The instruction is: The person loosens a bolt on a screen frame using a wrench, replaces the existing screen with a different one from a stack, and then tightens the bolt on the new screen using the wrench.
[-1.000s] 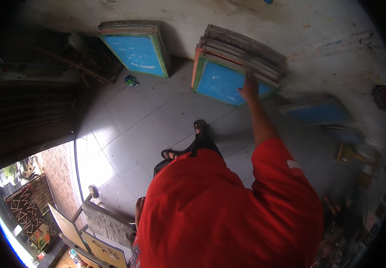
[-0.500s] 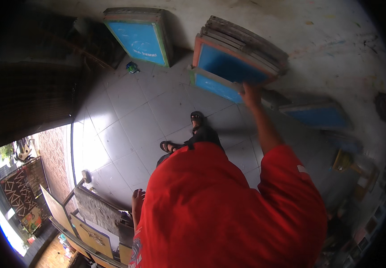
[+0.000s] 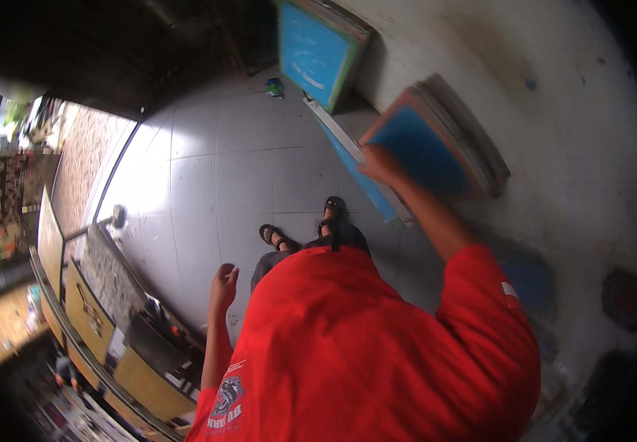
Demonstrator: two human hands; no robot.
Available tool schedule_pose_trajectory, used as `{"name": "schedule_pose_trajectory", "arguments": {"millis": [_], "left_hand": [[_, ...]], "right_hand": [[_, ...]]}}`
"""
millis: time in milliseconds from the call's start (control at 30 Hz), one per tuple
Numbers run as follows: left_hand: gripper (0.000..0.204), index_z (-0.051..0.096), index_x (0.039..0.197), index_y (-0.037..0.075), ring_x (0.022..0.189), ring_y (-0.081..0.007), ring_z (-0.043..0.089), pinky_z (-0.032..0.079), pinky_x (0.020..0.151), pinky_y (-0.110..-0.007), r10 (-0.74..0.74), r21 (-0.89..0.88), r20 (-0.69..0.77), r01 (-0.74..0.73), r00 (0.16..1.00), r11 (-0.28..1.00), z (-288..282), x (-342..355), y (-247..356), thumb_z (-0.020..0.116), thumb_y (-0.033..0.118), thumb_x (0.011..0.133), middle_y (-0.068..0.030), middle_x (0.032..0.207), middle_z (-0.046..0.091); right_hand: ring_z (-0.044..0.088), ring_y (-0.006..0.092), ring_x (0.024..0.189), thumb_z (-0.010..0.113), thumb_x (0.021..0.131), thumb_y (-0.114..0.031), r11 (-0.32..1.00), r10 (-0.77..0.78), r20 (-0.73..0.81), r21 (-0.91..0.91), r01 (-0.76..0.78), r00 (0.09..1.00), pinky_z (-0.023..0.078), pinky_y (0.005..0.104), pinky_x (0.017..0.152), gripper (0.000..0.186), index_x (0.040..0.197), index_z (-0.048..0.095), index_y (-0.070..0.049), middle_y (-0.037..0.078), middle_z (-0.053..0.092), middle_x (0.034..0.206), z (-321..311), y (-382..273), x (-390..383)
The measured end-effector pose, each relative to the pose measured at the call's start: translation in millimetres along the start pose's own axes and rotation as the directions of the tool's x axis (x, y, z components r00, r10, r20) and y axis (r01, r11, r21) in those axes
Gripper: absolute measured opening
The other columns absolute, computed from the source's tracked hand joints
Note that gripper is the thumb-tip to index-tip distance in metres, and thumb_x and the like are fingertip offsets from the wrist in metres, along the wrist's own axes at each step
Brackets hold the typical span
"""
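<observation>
My right hand [image 3: 377, 163] grips the edge of a wood-framed blue screen [image 3: 340, 151], tilted out from a stack of similar frames [image 3: 425, 155] that leans on the pale wall at the right. The stack's front screen is dark blue with an orange-edged frame. My left hand [image 3: 224, 278] hangs beside my red shirt, fingers loosely bent and apart, holding nothing that I can see.
Another stack of blue screens [image 3: 312, 55] leans at the top, near a small green-blue object [image 3: 274, 88] on the tiled floor [image 3: 186, 177]. A metal rack with boards [image 3: 93, 309] stands at lower left, beside a bright doorway [image 3: 75, 169]. The top left is dark.
My right hand has pulled a screen out from the stack, leftward and away from the others. My left hand has risen into fuller view. The camera view has rotated.
</observation>
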State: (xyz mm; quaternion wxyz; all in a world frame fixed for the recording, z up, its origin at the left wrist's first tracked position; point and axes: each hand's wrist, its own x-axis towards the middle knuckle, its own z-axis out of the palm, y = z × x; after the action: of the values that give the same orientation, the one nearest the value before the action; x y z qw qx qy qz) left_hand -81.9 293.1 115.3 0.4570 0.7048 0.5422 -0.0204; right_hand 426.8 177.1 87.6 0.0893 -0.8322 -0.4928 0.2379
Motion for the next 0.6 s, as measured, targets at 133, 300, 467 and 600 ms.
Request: {"name": "schedule_pose_trajectory", "arguments": {"millis": [133,300,467,600], "left_hand": [[0.037,0.054,0.108,-0.001,0.095,-0.0304,0.061,0.048,0.079,-0.037,0.094,-0.070,-0.007,-0.095,0.996,0.993,49.3,9.3,54.3,0.064,0.024,0.083,-0.0196,0.101,0.061],[0.081,0.034,0.131,0.001,0.113,-0.0382,0.047,0.044,0.091,-0.041,0.348,0.124,-0.093,-0.336,0.933,0.934,104.9,41.0,96.8,0.075,0.033,0.069,-0.0236,0.127,0.043],[0.097,0.022,0.138,0.004,0.121,-0.0384,0.039,0.037,0.098,-0.042,0.271,0.058,-0.254,-0.265,0.929,0.962,88.3,72.3,142.2,0.078,0.033,0.064,-0.0224,0.136,0.032],[0.095,0.023,0.138,0.006,0.121,-0.0394,0.039,0.038,0.098,-0.044,0.272,0.091,-0.552,-0.268,0.788,0.959,59.0,84.7,139.0,0.077,0.032,0.065,-0.0213,0.136,0.032]], "right_hand": [[0.063,0.0356,0.081,0.070,0.064,-0.034,0.994,-0.084,0.032,-0.066,0.086,0.996,0.050,0.0421,0.073,0.041,0.080,0.065,0.003,0.022,0.064,0.082,-37.2,-66.9,75.5],[0.064,0.0371,0.081,0.071,0.061,-0.038,0.977,-0.213,-0.017,0.025,0.213,0.977,0.051,0.0412,0.074,0.046,0.078,0.066,0.005,0.024,0.064,0.083,-67.9,-171.0,127.4],[0.063,0.0391,0.072,0.073,0.063,-0.032,0.909,-0.388,-0.181,0.086,0.407,0.904,0.049,0.0436,0.063,0.040,0.072,0.062,0.006,0.025,0.062,0.073,-118.2,-270.0,121.4],[0.062,0.0294,0.094,0.074,0.068,-0.023,0.814,-0.419,-0.394,0.236,0.531,0.818,0.047,0.0372,0.083,0.069,0.124,0.042,0.002,0.020,0.062,0.104,-163.6,-317.7,91.8]]}}
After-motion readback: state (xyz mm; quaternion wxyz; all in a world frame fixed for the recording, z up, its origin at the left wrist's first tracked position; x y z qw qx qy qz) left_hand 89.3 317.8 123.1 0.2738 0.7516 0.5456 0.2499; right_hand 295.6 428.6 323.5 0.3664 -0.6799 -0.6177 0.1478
